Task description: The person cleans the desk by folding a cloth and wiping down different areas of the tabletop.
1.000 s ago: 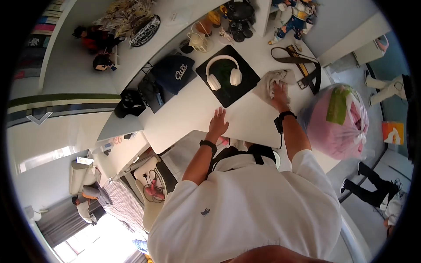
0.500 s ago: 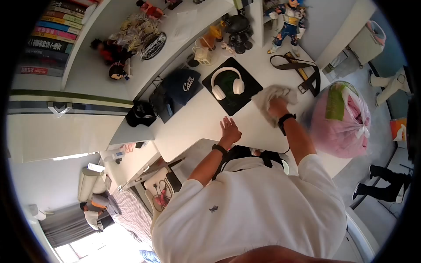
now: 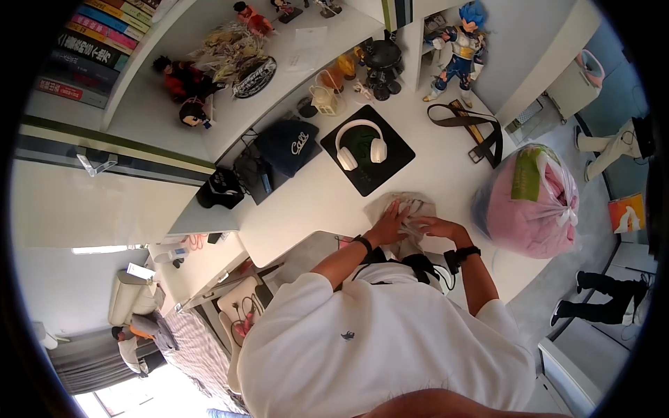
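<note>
A beige-grey cloth [image 3: 419, 203] lies crumpled at the front edge of the white desk, part of it hanging toward my body. My left hand [image 3: 389, 224] is on the cloth's left part, its fingers bent over the fabric. From the right, my right hand [image 3: 442, 228] grips the same cloth, thumb and fingers closed on its edge. Just beyond the cloth, white headphones [image 3: 362, 143] rest on a black square mat [image 3: 369, 182].
A tied clear bag of pink stuff [image 3: 533, 209] stands on the desk's right end, near a dark belt [image 3: 493, 143]. Figurines [image 3: 456, 59], a navy cap bag [image 3: 286, 143] and a black cap [image 3: 221, 188] line the back and left. Other people are at the room's sides.
My right hand has drawn the cloth left and toward me, from beside the mat to the desk's front edge. My left hand, empty on the desk before, has joined it on the cloth.
</note>
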`<state>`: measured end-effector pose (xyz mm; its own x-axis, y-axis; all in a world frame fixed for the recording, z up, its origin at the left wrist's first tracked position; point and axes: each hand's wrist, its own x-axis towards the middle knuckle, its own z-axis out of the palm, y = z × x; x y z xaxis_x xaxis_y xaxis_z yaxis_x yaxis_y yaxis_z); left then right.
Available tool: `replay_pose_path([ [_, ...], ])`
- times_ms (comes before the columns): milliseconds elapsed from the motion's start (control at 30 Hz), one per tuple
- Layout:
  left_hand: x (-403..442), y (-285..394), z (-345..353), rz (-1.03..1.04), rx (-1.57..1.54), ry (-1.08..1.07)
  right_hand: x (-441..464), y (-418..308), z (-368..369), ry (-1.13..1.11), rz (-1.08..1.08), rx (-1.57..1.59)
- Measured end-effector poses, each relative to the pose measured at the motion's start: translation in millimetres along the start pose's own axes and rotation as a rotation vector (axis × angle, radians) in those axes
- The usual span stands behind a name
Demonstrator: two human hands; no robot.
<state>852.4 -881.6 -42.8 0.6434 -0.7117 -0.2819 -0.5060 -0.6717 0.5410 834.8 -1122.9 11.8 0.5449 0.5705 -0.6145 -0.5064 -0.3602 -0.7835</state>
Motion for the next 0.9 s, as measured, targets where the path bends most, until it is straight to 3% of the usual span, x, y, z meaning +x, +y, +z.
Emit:
replay_pose_path([
  [67, -16, -12, -7, -0.009, -0.053, 0.027, 3, -2, 0, 0.004, 0.042, 0.011],
  [167, -49, -30, -4, -0.105, -0.05, 0.135, 34, 14, 2, 0.053, -0.063, -0.147],
  [233, -77, -46, -4, -0.165, -0.094, 0.236, 76, 39, -3, 0.342, -0.188, -0.288],
  [267, -95, -50, -6, -0.217, -0.048, 0.241, 88, 38, 0, 0.443, -0.35, -0.203],
  [367, -132, -64, -14, -0.444, -0.03, 0.269, 130, 16, 15, 0.553, -0.366, -0.285],
  [500, -161, -115, -9, -0.796, -0.157, 0.429, 147, -43, 35, 0.539, -0.365, -0.634],
  [567, -164, -144, 1, -1.207, -0.327, 0.697, 162, -48, 42, 0.483, -0.335, -0.758],
  [667, -154, -141, -21, -1.388, -0.362, 0.586, 180, -51, 44, 0.291, -0.2, -0.879],
  [733, -141, -125, -24, -1.351, -0.401, 0.509, 172, -68, 56, 0.297, -0.16, -0.999],
  [800, -126, -101, -33, -1.063, -0.358, 0.438, 170, -82, 67, 0.311, -0.127, -1.118],
  [833, -118, -89, -37, -1.069, -0.376, 0.445, 170, -84, 68, 0.3, -0.136, -1.119],
  [900, -107, -69, -42, -0.842, -0.235, 0.268, 171, -80, 69, 0.282, -0.133, -1.132],
])
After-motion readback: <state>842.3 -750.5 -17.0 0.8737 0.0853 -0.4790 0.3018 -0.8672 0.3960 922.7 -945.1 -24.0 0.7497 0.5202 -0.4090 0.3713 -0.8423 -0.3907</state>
